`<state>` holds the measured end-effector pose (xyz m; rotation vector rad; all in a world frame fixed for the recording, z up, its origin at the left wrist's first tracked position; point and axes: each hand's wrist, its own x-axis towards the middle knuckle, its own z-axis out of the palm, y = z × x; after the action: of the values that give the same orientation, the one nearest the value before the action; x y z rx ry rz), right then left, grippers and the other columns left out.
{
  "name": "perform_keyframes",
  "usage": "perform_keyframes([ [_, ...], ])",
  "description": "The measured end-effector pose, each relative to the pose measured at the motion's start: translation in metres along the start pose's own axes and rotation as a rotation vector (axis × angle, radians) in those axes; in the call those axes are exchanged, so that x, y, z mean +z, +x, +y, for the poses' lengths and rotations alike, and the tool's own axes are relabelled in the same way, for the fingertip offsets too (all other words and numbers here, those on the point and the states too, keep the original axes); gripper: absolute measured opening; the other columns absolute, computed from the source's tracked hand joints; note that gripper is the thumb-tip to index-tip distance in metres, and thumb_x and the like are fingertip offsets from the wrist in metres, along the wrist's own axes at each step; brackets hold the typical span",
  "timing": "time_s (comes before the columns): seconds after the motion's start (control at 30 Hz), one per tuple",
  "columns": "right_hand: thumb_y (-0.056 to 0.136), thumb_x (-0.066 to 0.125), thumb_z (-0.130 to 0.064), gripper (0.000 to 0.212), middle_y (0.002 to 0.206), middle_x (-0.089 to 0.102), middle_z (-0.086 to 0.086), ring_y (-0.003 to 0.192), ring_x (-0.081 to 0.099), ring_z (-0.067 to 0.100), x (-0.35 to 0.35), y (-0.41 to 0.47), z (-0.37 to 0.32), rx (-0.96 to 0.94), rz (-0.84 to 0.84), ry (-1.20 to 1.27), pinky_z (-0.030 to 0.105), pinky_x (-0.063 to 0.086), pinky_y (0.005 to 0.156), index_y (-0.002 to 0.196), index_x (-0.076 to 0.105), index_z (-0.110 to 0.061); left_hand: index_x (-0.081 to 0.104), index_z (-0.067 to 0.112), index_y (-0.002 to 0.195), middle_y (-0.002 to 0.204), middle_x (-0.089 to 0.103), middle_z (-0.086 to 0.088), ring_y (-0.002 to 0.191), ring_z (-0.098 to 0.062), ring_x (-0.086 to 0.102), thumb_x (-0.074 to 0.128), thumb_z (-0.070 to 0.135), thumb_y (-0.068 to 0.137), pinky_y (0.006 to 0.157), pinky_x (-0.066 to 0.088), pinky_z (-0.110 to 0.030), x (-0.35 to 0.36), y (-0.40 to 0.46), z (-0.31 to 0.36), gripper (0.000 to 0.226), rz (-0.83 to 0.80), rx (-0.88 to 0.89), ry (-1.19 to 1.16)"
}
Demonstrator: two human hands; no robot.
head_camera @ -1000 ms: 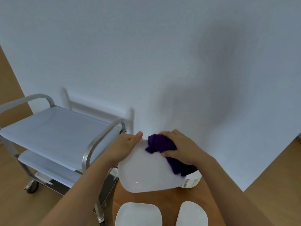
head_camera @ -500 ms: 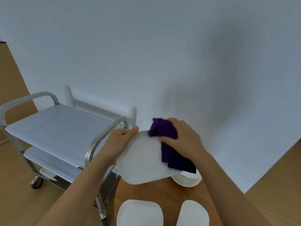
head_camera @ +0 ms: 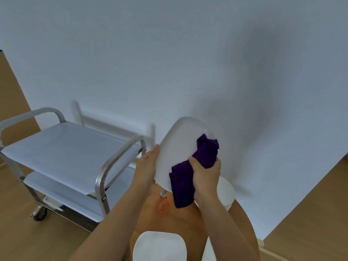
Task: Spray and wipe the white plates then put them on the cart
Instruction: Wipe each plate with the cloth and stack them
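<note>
Wiping step: my left hand (head_camera: 146,167) grips the tilted plate (head_camera: 178,147), right hand (head_camera: 206,173) clamps the cloth (head_camera: 190,170) against it; next, the cart (head_camera: 66,146) left of it.

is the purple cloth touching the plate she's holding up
Touching. The head view shows the purple cloth, gripped by the right hand, pressed against the tilted plate.

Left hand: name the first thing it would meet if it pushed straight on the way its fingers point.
The left hand points up and away along the tilted white plate edge. Past the fingertips only the white wall shows, so probably the wall; depth is unclear.
</note>
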<state>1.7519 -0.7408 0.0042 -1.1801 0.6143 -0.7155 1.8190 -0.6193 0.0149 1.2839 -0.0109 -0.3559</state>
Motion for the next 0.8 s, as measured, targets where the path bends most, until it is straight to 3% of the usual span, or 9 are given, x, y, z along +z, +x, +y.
perform_keyframes([
  [0.1,0.077,0.074,-0.016,0.053,0.101,0.058,-0.015,0.089,0.059,0.007,-0.016,0.007,-0.007,-0.122,-0.176,-0.255,0.023,0.051,0.068,0.114,0.043,-0.039,0.064,0.005,0.116,0.085,0.071,-0.009,0.078,-0.024,0.067,0.056,0.052,0.081,0.072,0.054,-0.036,-0.017,0.009,0.012,0.059,-0.239,-0.064,0.12],
  [0.23,0.077,0.074,-0.025,0.049,0.105,0.056,-0.018,0.089,0.058,0.004,-0.014,0.004,-0.007,-0.124,-0.315,-0.452,0.014,0.046,0.063,0.107,0.041,-0.046,0.062,0.014,0.12,0.11,0.071,-0.011,0.099,-0.026,0.068,0.044,0.046,0.096,0.084,0.054,-0.039,-0.015,0.011,0.024,0.044,-0.325,-0.167,-0.02],
  [0.3,0.082,0.069,-0.033,0.059,0.12,0.05,-0.016,0.103,0.054,0.006,-0.01,0.002,-0.01,-0.239,-0.242,-0.613,0.017,0.047,0.075,0.129,0.034,-0.04,0.059,0.011,0.125,0.119,0.066,-0.016,0.107,-0.029,0.064,0.042,0.046,0.095,0.091,0.052,-0.042,-0.01,0.008,0.022,0.05,-0.34,-0.158,-0.115],
  [0.4,0.086,0.064,-0.037,0.083,0.152,0.017,0.002,0.133,0.031,0.022,0.003,0.008,-0.023,-0.485,-0.094,-0.846,0.037,0.041,0.099,0.147,0.008,-0.034,0.056,0.01,0.13,0.123,0.064,-0.017,0.113,-0.031,0.062,0.047,0.051,0.086,0.096,0.05,-0.044,-0.003,0.003,0.015,0.06,-0.34,-0.141,-0.133],
  [0.47,0.089,0.059,-0.036,0.073,0.155,0.009,0.011,0.14,0.017,0.03,0.016,0.011,-0.034,-0.667,-0.003,-0.979,0.043,0.03,0.109,0.147,0.016,-0.027,0.057,0.012,0.129,0.121,0.065,-0.016,0.113,-0.031,0.061,0.047,0.057,0.081,0.1,0.046,-0.046,0.003,0.0,0.013,0.067,-0.337,-0.135,-0.081],
  [0.6,0.094,0.048,-0.037,0.049,0.154,0.018,0.017,0.141,0.016,0.035,0.037,-0.004,-0.026,-0.745,-0.022,-1.09,0.043,0.019,0.114,0.138,0.04,-0.018,0.058,0.011,0.128,0.12,0.065,-0.018,0.115,-0.031,0.06,0.045,0.063,0.078,0.105,0.042,-0.047,0.014,0.002,0.018,0.073,-0.279,-0.051,-0.17],
  [0.73,0.085,0.059,-0.033,0.052,0.14,0.044,0.019,0.129,0.041,0.039,0.033,-0.04,0.012,-0.883,-0.051,-1.123,0.047,0.035,0.103,0.132,0.046,-0.018,0.059,0.008,0.122,0.113,0.069,-0.018,0.108,-0.03,0.065,0.044,0.063,0.083,0.098,0.048,-0.045,0.01,0.006,0.029,0.069,-0.187,-0.007,-0.29],
  [0.8,0.078,0.059,-0.035,0.055,0.136,0.048,0.017,0.125,0.045,0.037,0.022,-0.045,0.022,-0.934,-0.089,-1.213,0.046,0.039,0.099,0.13,0.045,-0.021,0.056,0.009,0.126,0.117,0.066,-0.019,0.11,-0.033,0.063,0.043,0.065,0.082,0.098,0.047,-0.049,0.002,0.008,0.031,0.073,-0.175,-0.035,-0.326],
])
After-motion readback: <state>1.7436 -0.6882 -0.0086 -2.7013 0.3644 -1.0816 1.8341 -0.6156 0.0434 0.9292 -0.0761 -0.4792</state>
